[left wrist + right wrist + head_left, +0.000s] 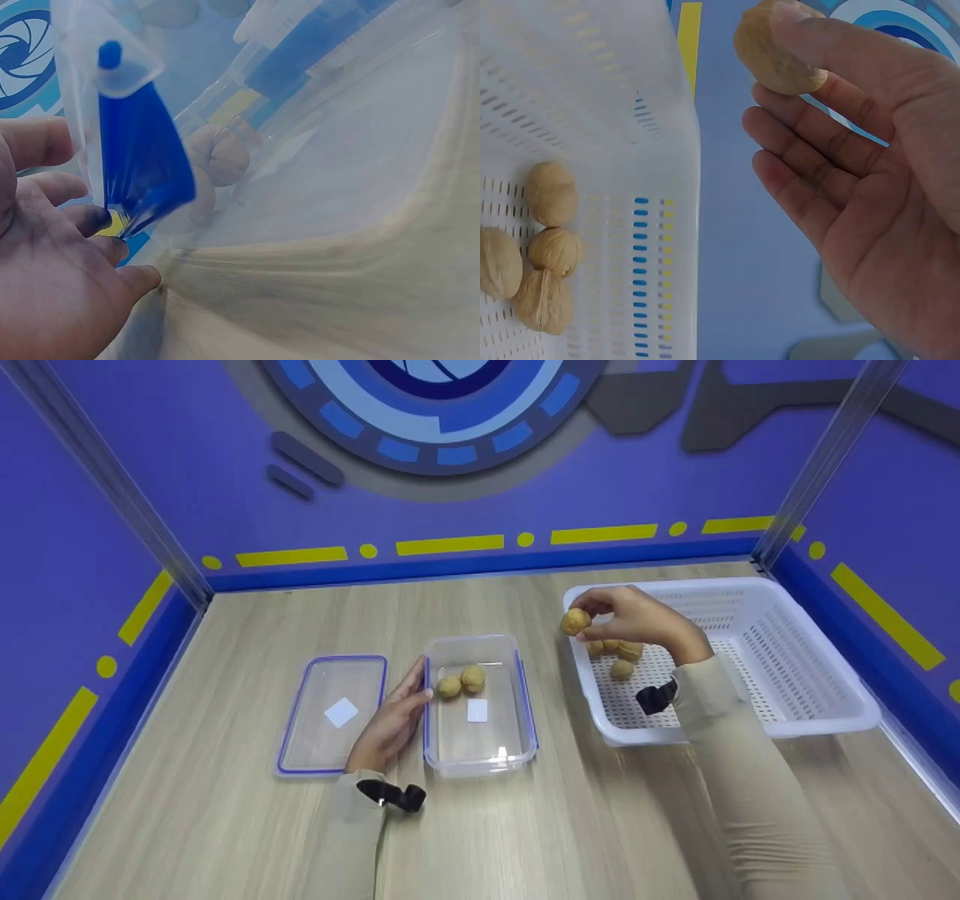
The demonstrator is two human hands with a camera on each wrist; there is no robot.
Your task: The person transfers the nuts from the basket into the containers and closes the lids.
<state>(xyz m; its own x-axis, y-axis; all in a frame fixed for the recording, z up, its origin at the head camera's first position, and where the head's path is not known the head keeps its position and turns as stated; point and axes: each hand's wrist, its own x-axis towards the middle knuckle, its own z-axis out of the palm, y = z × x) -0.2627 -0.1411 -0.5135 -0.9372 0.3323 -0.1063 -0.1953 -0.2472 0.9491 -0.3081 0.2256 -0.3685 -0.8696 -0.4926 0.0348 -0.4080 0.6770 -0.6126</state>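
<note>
My right hand (634, 622) pinches a walnut (575, 622) between thumb and fingers, above the left rim of a white perforated basket (814, 690). The right wrist view shows this walnut (776, 49) at the fingertips, the other fingers loosely bent. Several more walnuts (544, 300) lie in the basket. My left hand (394, 720) rests against the left side of a clear plastic food container (480, 761), its fingers fairly straight and the thumb at the rim. Two walnuts (461, 681) sit inside that container, near a white square label (477, 710).
A clear lid (311, 720) with a blue-purple seal and a white label lies on the wooden table (247, 637), left of the container. Blue panels (187, 495) with yellow markings enclose the table at the back and both sides.
</note>
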